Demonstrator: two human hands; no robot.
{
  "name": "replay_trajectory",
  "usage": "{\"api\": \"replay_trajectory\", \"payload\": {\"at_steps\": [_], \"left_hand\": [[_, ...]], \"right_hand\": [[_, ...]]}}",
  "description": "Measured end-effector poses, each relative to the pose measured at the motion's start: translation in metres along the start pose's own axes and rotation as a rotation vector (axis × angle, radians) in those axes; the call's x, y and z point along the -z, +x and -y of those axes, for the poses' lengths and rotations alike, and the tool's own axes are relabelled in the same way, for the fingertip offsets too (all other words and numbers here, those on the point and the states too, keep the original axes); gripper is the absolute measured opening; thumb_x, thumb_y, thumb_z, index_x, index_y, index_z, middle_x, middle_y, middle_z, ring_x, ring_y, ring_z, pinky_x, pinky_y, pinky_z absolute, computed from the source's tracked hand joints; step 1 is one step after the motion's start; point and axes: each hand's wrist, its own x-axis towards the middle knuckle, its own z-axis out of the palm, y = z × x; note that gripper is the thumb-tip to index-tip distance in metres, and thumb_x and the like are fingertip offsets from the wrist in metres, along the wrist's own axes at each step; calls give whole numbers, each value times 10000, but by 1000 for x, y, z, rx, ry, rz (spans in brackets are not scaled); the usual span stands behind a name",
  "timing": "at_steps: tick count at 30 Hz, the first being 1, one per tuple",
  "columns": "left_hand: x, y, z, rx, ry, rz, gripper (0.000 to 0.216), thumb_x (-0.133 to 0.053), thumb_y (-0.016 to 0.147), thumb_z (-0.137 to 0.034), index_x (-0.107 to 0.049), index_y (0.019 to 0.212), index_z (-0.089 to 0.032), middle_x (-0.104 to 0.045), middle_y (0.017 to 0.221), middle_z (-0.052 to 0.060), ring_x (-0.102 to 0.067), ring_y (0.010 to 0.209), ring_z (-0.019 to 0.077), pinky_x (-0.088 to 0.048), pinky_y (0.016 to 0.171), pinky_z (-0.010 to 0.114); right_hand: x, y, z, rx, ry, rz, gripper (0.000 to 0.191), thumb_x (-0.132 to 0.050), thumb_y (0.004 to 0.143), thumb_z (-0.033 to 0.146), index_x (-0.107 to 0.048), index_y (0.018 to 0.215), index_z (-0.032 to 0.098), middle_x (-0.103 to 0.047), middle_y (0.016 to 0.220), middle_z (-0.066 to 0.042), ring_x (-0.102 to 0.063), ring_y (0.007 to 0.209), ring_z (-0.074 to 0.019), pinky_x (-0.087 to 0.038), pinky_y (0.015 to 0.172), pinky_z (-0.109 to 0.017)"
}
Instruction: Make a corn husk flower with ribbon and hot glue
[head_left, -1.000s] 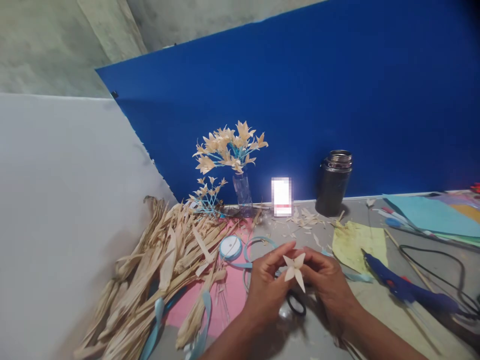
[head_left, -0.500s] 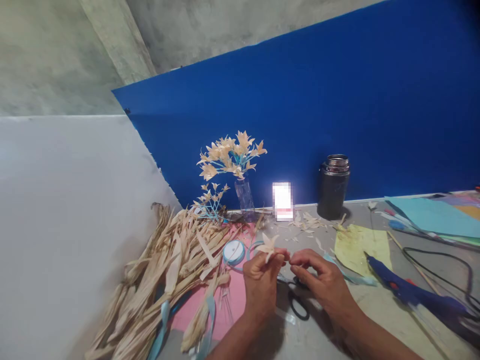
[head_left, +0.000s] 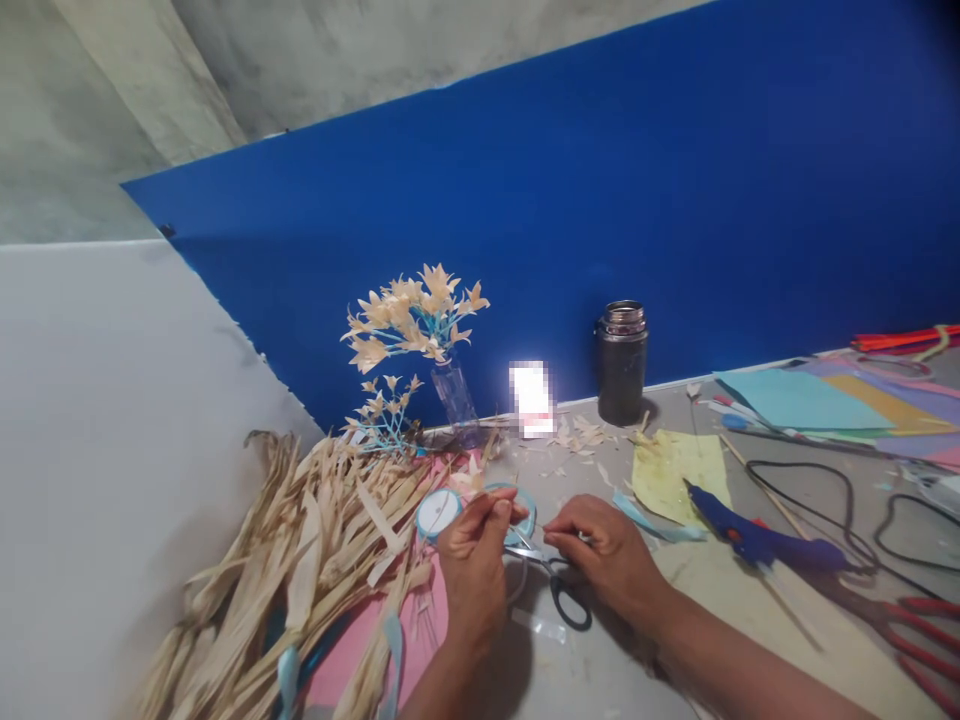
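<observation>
Centrally, a pale, pointed-petalled flower (head_left: 468, 477) stands just above the fingers of the left hand (head_left: 477, 550), which are closed on it; its stem is hidden by them. The right hand (head_left: 604, 550), apart from the left, has its thumb and forefinger tips drawn together; whether anything lies between them cannot be told. Below and between the hands, black-handled scissors (head_left: 553, 568) lie on the grey table (head_left: 555, 675). Beside the left hand is a spool of ribbon (head_left: 437, 514), near the edge of a pink sheet (head_left: 420, 610). Farther left spreads a heap of dried husks (head_left: 292, 570). To the right of the right hand are a yellow sheet (head_left: 675, 472) and a blue glue gun (head_left: 772, 548), its tip near that sheet. Behind, a clear vase (head_left: 456, 400) bears a bunch of similar flowers (head_left: 409, 315); a dark flask (head_left: 622, 370) stands uncapped before the blue panel (head_left: 570, 220).
</observation>
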Motion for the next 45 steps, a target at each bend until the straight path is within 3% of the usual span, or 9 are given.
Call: {"api": "replay_trajectory", "payload": {"at_steps": [4, 7, 14, 21, 30, 34, 37, 41, 45], "left_hand": [[-6, -2, 4, 24, 26, 94, 237, -782, 801, -370, -817, 967, -204, -796, 894, 77, -736, 852, 217, -576, 818, 344], [-13, -6, 11, -68, 60, 225, 105, -760, 802, -289, -822, 832, -210, -789, 867, 75, -727, 852, 222, -566, 832, 350], [-11, -9, 14, -156, 120, 88, 191, -638, 909, -291, -779, 842, -180, -762, 833, 77, -705, 809, 205, -554, 783, 324], [-11, -13, 23, -313, 224, 174, 151, -611, 923, -230, -756, 941, -192, -760, 873, 70, -702, 818, 198, -546, 788, 322], [-10, -8, 32, -127, 276, 157, 180, -600, 891, -300, -743, 889, -190, -747, 884, 76, -691, 867, 229, -524, 821, 334], [-12, -9, 30, -93, 296, 334, 202, -577, 903, -295, -741, 839, -197, -716, 824, 56, -654, 802, 213, -501, 758, 311], [-16, -13, 26, -65, 285, 453, 206, -590, 886, -285, -758, 808, -196, -705, 780, 56, -621, 772, 207, -477, 734, 301], [-20, -17, 24, 85, 224, 459, 205, -631, 845, -330, -747, 783, -172, -620, 634, 27, -539, 616, 168, -416, 597, 263], [-23, -18, 27, 173, 188, 464, 292, -653, 854, -442, -697, 772, -166, -545, 575, -10, -478, 530, 129, -381, 521, 233]], "right_hand": [[2, 3, 1, 9, 27, -49, 155, -672, 930, 263, -739, 795, 224, -716, 751, -21, -658, 728, -186, -474, 689, -296], [3, 2, 0, 11, 21, -74, 202, -653, 938, 282, -708, 753, 221, -709, 742, -26, -657, 719, -191, -480, 678, -298], [0, -3, -10, -1, -97, -11, 179, -599, 961, 313, -740, 878, 241, -765, 886, -51, -700, 853, -241, -497, 805, -359], [0, -5, -14, -52, -130, 79, 247, -537, 974, 348, -747, 877, 261, -791, 883, -48, -732, 832, -243, -511, 771, -348], [0, -2, 0, -126, -154, 69, 223, -549, 927, 324, -745, 868, 234, -778, 856, -56, -708, 784, -224, -510, 738, -330], [3, 0, 9, -190, 8, -61, 230, -599, 917, 381, -746, 954, 209, -760, 889, -64, -689, 712, -196, -522, 649, -300], [4, 3, 13, -141, 82, -120, 167, -615, 892, 319, -741, 852, 217, -750, 869, -61, -691, 764, -200, -528, 695, -304], [6, 7, 14, -168, 149, -139, 137, -646, 833, 231, -755, 750, 230, -750, 806, -40, -685, 821, -206, -510, 814, -329], [8, 10, 15, -282, 223, -136, 151, -662, 821, 229, -774, 721, 211, -734, 703, -15, -665, 696, -178, -502, 702, -295]]}}
